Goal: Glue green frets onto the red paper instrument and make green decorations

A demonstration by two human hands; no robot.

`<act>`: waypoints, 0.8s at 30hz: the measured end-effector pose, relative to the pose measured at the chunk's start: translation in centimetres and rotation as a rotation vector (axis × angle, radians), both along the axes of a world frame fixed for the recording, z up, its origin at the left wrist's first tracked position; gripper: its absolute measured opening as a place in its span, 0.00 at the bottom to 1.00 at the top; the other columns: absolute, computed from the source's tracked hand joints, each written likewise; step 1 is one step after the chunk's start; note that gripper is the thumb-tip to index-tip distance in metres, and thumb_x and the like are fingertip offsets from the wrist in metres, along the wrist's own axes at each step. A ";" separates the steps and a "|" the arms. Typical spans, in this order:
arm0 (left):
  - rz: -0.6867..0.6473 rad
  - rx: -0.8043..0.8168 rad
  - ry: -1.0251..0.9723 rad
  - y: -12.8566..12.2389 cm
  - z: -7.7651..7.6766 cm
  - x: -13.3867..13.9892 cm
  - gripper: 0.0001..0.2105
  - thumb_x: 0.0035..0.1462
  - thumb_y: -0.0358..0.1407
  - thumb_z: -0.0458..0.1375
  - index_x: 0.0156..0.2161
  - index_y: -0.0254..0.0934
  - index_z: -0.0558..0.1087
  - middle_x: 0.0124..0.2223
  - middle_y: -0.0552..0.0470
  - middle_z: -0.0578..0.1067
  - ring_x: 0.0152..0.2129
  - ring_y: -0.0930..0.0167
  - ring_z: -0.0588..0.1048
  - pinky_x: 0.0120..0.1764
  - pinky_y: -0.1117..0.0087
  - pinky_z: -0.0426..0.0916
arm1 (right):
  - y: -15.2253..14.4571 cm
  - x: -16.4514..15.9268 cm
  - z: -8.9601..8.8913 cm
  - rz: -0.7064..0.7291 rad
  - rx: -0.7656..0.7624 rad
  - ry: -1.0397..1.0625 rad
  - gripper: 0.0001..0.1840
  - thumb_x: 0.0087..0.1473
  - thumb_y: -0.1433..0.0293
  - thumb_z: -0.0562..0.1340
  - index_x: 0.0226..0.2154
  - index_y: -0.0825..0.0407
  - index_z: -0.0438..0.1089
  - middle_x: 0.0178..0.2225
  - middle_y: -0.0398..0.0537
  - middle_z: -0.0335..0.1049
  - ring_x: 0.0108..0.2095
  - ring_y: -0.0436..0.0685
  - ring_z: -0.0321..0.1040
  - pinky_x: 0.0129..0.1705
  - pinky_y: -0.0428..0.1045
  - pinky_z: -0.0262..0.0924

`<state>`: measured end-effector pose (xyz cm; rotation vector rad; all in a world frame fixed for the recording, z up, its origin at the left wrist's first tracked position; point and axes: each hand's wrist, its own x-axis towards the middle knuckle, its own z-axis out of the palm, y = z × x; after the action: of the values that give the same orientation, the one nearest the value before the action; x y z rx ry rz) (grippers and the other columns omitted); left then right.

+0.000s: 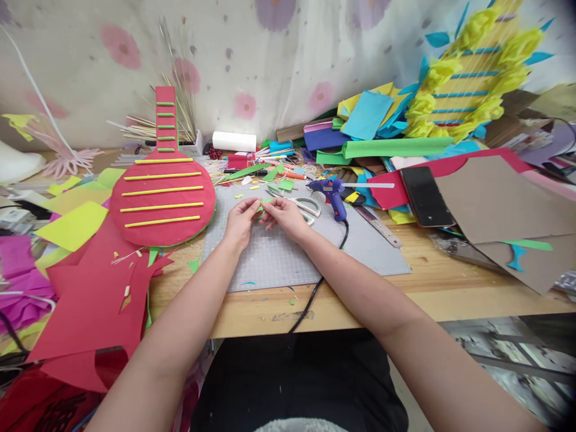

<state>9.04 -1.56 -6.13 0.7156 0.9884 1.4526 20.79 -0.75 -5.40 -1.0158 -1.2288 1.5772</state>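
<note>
Above the grey cutting mat (270, 258), my left hand (243, 222) and my right hand (283, 216) meet with fingertips pinched. Between them is a small green paper piece (264, 205), mostly covered by the fingers, so its shape is unclear. Grey-handled scissors (310, 207) lie just beyond my right hand. A purple hot glue gun (332, 195), with a glue stick out of its back, rests farther right on the mat. To the left stands a red banjo-shaped craft piece (162, 201) with yellow strips across its round body and green strips on its neck.
Red paper sheets (90, 300) cover the left side. A black phone (425, 195) and brown cardboard (504, 198) lie on the right, near a metal ruler (378, 227). The glue gun's black cord (310, 303) crosses the front edge. A yellow, flower-trimmed craft instrument (468, 78) leans at back right.
</note>
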 end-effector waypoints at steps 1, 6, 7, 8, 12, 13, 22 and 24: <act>0.005 0.000 -0.001 0.0 0.0 0.0 0.10 0.37 0.33 0.67 0.28 0.35 0.73 0.26 0.56 0.72 0.22 0.77 0.69 0.30 0.73 0.64 | 0.0 0.1 0.1 0.015 -0.002 0.004 0.12 0.49 0.66 0.63 0.24 0.54 0.60 0.18 0.40 0.68 0.20 0.48 0.69 0.18 0.41 0.62; 0.008 0.014 -0.009 0.1 0.2 -0.3 0.09 0.39 0.33 0.67 0.29 0.35 0.73 0.27 0.56 0.72 0.24 0.77 0.70 0.33 0.71 0.65 | -0.3 0.8 0.7 0.097 -0.058 0.031 0.03 0.48 0.75 0.60 0.27 0.55 0.63 0.21 0.42 0.71 0.24 0.50 0.71 0.21 0.43 0.65; 0.017 0.019 -0.013 0.1 0.2 -0.4 0.09 0.39 0.33 0.66 0.29 0.35 0.73 0.28 0.56 0.72 0.25 0.77 0.70 0.35 0.71 0.65 | -0.3 0.9 0.8 0.107 -0.072 0.035 0.03 0.48 0.76 0.59 0.28 0.55 0.63 0.21 0.42 0.71 0.24 0.50 0.71 0.21 0.43 0.65; 0.028 0.022 -0.019 0.1 0.3 -0.4 0.08 0.39 0.32 0.66 0.29 0.35 0.73 0.29 0.56 0.73 0.26 0.77 0.70 0.36 0.72 0.66 | -0.3 1.0 0.9 0.111 -0.080 0.036 0.02 0.48 0.77 0.58 0.28 0.55 0.63 0.21 0.42 0.71 0.24 0.50 0.71 0.21 0.44 0.65; 0.040 0.016 -0.055 0.1 0.4 -0.5 0.06 0.40 0.30 0.65 0.28 0.35 0.74 0.31 0.55 0.73 0.27 0.78 0.70 0.36 0.73 0.66 | -0.1 0.8 0.6 0.019 -0.055 -0.004 0.08 0.54 0.71 0.56 0.24 0.53 0.59 0.16 0.38 0.64 0.18 0.47 0.66 0.15 0.41 0.56; 0.037 0.013 -0.063 0.1 0.4 -0.4 0.06 0.40 0.30 0.65 0.27 0.35 0.74 0.31 0.55 0.73 0.27 0.78 0.70 0.36 0.73 0.66 | 0.0 0.7 0.4 -0.012 -0.039 -0.024 0.11 0.55 0.68 0.56 0.23 0.52 0.57 0.14 0.36 0.59 0.16 0.46 0.63 0.14 0.40 0.53; -0.013 -0.005 -0.055 -0.1 0.3 -0.2 0.05 0.42 0.30 0.65 0.28 0.35 0.74 0.29 0.55 0.73 0.27 0.78 0.70 0.37 0.73 0.66 | 0.4 0.4 -0.7 -0.067 0.171 -0.178 0.24 0.49 0.48 0.57 0.20 0.51 0.56 0.13 0.37 0.60 0.14 0.46 0.60 0.14 0.41 0.55; -0.016 -0.012 -0.061 0.0 0.3 -0.1 0.06 0.41 0.30 0.65 0.28 0.35 0.74 0.29 0.56 0.73 0.27 0.78 0.71 0.37 0.73 0.66 | 0.3 0.2 -0.8 -0.035 0.175 -0.190 0.23 0.46 0.49 0.60 0.21 0.52 0.58 0.15 0.38 0.63 0.16 0.46 0.62 0.15 0.41 0.56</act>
<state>8.92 -1.61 -5.86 0.6661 0.9416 1.4449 21.01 -0.46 -6.21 -1.0858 -1.4433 1.3439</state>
